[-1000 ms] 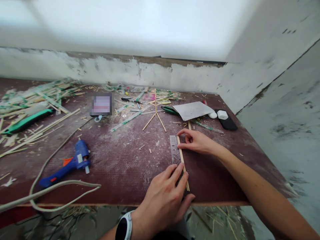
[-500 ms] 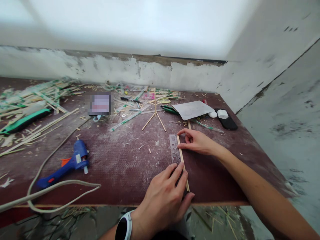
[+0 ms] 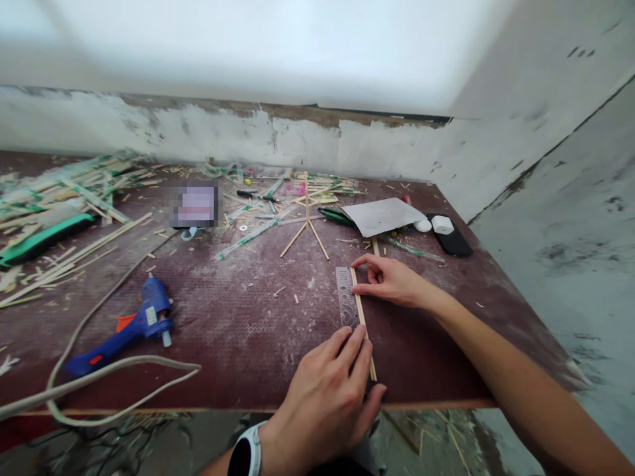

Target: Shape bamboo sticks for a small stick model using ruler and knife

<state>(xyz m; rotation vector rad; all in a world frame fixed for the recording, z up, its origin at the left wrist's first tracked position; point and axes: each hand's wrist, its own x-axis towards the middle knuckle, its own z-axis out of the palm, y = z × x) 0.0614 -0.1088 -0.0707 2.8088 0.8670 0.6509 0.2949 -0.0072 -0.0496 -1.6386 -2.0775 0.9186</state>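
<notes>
Fingers first: the left fingers [image 3: 353, 345] lie close together and flat, pressing down on the near end of the ruler [image 3: 346, 296] and on the stick [image 3: 360, 312] that runs along the ruler's right edge. The left hand [image 3: 322, 396] comes in from the table's [image 3: 238, 330] near edge, palm down, with a watch [image 3: 245, 453] on the wrist. Up at the ruler's far end, the right hand [image 3: 391, 281] has its thumb and forefinger tips [image 3: 358, 289] against the stick from the right and the other fingers curled in. Whether they nip the stick or only push on it, I cannot tell. The stick itself lies flat on the table, touching the ruler all along, its near tip poking out past the left fingers.

Left of the ruler and well apart, a blue glue gun [image 3: 129, 327] lies on its side, its pale cord [image 3: 124, 377] looping toward the table's near edge. Beyond the ruler stands a little tripod [image 3: 307, 228] of sticks. Beyond it and to the right, a grey sheet [image 3: 381, 216] lies near a black device [image 3: 454, 244]. Far off to the ruler's left sits a heap of sticks [image 3: 74, 192] with a green-handled tool [image 3: 44, 239].
</notes>
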